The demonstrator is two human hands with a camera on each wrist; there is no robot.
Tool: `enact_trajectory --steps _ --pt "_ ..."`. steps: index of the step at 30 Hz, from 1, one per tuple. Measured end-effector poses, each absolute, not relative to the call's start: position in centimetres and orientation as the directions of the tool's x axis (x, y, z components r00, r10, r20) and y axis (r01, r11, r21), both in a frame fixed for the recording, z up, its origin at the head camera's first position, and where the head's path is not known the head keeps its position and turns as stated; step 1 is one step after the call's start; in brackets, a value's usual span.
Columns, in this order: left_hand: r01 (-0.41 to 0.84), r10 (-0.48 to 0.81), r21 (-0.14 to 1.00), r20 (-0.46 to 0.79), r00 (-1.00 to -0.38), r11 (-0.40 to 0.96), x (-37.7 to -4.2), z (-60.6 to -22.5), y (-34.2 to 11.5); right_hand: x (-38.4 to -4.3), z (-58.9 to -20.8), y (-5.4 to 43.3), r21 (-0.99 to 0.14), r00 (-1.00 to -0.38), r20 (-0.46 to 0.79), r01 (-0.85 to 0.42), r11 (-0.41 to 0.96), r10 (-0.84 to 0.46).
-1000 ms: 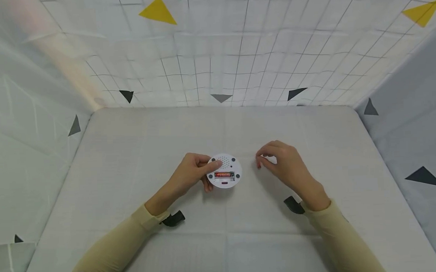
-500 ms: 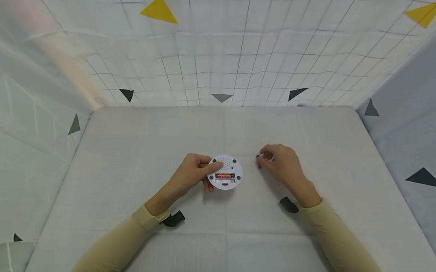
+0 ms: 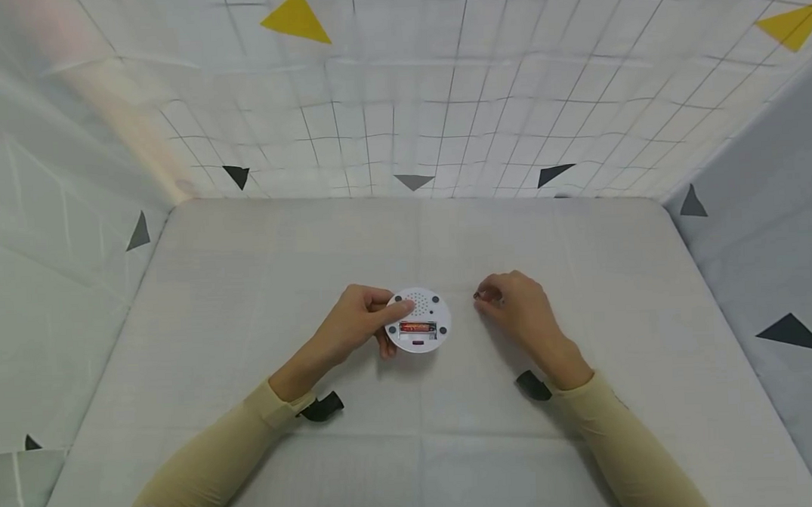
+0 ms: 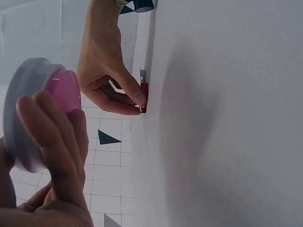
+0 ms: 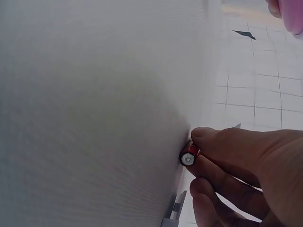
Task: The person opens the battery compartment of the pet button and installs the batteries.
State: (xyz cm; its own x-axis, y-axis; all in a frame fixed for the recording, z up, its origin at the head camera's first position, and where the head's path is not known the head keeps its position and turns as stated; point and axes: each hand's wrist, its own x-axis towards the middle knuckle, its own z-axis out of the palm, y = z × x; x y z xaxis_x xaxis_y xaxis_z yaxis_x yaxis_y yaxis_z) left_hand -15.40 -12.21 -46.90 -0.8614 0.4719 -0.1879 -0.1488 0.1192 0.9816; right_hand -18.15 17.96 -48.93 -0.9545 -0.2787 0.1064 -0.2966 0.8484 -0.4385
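Observation:
My left hand (image 3: 358, 324) holds a round white device (image 3: 442, 312) with its thumb on the underside, which faces up and has speaker holes and dark feet. In its uncovered battery compartment lies one red battery (image 3: 417, 328). The left wrist view shows the device's pink face (image 4: 66, 90) on the other side. To the right, my right hand (image 3: 520, 305) pinches a second red battery (image 5: 189, 155) between thumb and fingers, close over the table. In the head view the fingers hide most of that battery.
A small grey piece (image 5: 174, 210) lies on the table near the right fingers. White cloth covers the table (image 3: 297, 251). A gridded white sheet (image 3: 398, 72) rises behind it, with cloth walls at both sides.
My right hand has moved slightly left and down, and its fingers have closed round the loose battery, now mostly covered. The left hand and device have hardly moved.

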Motion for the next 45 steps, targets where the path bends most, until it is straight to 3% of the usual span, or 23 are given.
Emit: enact_trajectory --steps 23,45 --pt "-0.149 0.455 0.975 -0.208 -0.866 0.162 -15.6 -47.2 -12.2 -17.6 -48.3 17.5 -0.442 -0.928 0.133 -0.369 0.817 -0.347" --pt "-0.153 0.461 0.974 -0.213 -0.862 0.165 -15.4 -47.3 -11.8 -15.0 -44.7 16.4 -0.494 -0.812 0.424 -0.578 0.649 -0.401"
